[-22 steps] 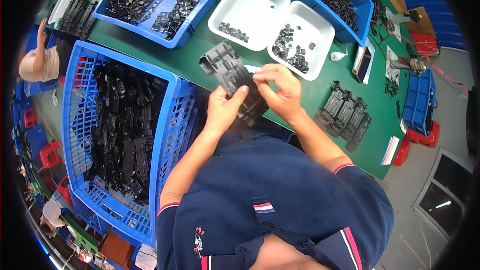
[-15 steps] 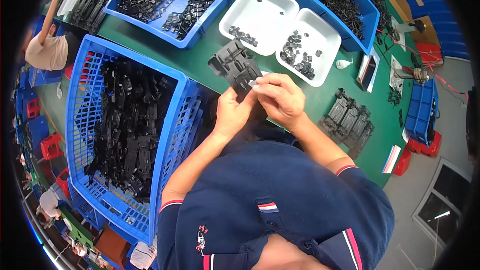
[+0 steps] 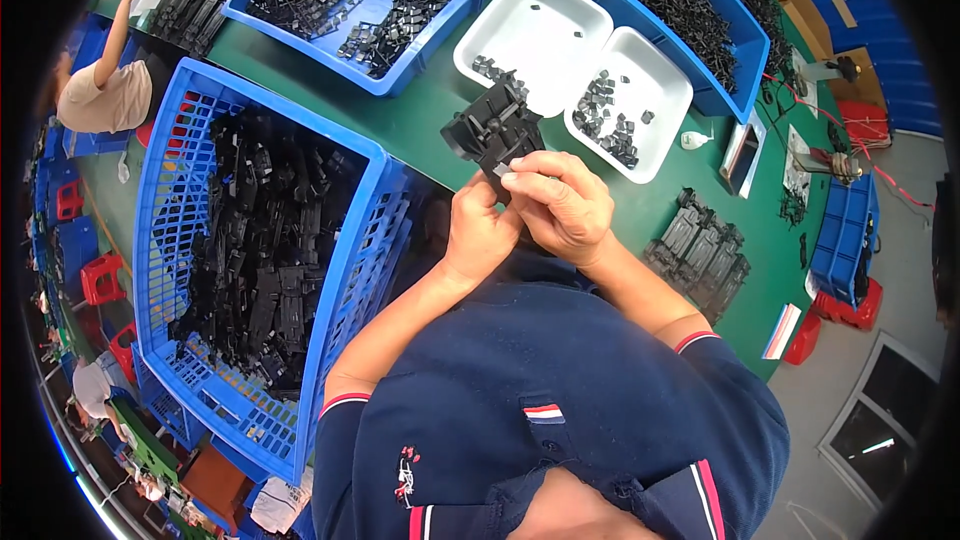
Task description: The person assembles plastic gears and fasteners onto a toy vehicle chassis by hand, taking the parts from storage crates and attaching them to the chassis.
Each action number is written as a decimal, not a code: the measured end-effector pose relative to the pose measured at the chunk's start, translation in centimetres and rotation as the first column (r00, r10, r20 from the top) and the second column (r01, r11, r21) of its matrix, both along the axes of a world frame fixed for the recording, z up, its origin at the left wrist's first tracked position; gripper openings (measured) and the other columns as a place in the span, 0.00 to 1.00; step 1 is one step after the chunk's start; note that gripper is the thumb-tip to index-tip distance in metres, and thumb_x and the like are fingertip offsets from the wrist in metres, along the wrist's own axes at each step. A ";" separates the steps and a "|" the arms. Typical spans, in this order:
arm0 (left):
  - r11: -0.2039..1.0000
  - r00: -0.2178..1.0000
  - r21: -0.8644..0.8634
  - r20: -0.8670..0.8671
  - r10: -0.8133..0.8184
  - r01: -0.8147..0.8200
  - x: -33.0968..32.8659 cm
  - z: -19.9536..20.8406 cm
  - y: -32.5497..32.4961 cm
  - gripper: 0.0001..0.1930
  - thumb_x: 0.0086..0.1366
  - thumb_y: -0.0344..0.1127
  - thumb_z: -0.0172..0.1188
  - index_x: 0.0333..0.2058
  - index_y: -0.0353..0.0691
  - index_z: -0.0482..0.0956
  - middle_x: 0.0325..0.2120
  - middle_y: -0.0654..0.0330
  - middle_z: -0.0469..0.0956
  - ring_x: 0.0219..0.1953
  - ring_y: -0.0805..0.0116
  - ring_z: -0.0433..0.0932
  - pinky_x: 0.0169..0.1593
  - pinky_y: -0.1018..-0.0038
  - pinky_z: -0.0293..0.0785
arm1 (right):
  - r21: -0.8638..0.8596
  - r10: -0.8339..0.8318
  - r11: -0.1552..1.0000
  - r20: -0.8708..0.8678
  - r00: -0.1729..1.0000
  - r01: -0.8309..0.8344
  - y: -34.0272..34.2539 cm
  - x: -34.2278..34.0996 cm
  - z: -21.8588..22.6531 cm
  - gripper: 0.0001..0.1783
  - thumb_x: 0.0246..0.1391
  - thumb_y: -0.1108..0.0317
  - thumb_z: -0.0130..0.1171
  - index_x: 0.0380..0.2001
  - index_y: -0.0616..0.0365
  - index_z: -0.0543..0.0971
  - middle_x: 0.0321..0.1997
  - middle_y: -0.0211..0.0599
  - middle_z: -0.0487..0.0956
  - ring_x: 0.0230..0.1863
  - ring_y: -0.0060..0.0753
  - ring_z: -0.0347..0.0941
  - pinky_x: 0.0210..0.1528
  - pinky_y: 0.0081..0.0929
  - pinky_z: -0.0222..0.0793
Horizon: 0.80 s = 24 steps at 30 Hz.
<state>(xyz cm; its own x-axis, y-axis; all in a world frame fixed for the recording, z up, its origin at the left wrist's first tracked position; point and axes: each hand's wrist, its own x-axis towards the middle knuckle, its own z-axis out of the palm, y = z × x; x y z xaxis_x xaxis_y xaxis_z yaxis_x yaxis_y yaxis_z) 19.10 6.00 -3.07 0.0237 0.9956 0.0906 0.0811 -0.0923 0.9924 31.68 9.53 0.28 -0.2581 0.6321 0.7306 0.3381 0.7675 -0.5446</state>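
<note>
My left hand [image 3: 482, 232] is closed round the lower end of a black moulded plastic part [image 3: 492, 128], which is tilted up in front of my chest. My right hand [image 3: 566, 202] meets it there, thumb and fingers pinched on a small light-grey piece [image 3: 503, 170] against the part's face. The grip hides the part's lower end. Just beyond the part lie two white trays, the left one [image 3: 560, 25] and the right one [image 3: 668, 105], both with small black pieces in them.
A blue crate [image 3: 362, 240] full of black plastic parts stands at my left. Two blue bins [image 3: 375, 80] [image 3: 748, 70] of small black parts sit at the back of the green table [image 3: 400, 125]. Several finished-looking black parts [image 3: 700, 252] lie right. A person [image 3: 105, 90] works far left.
The black part now stands more tilted and turned in my hands, which have shifted slightly to the right. The whole view has shifted a little. My right hand keeps pinching the small grey piece.
</note>
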 end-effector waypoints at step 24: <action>0.990 0.977 0.140 -0.211 0.045 -0.015 0.0 -0.1 1.0 0.09 0.54 0.23 0.57 0.36 0.32 0.75 0.30 0.51 0.77 0.33 0.56 0.78 0.35 0.70 0.73 | 0.032 -0.043 0.999 0.004 0.999 0.043 1.1 -0.2 0.0 0.16 0.32 0.81 0.64 0.30 0.57 0.80 0.32 0.35 0.78 0.26 0.32 0.76 0.24 0.23 0.71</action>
<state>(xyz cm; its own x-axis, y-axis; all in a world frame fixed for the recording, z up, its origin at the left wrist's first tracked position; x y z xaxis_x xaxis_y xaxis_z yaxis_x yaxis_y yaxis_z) 19.06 6.95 -3.13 0.0277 0.9747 0.2220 0.2938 -0.2202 0.9302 31.48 10.68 0.29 -0.2350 0.6191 0.7493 0.3734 0.7692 -0.5185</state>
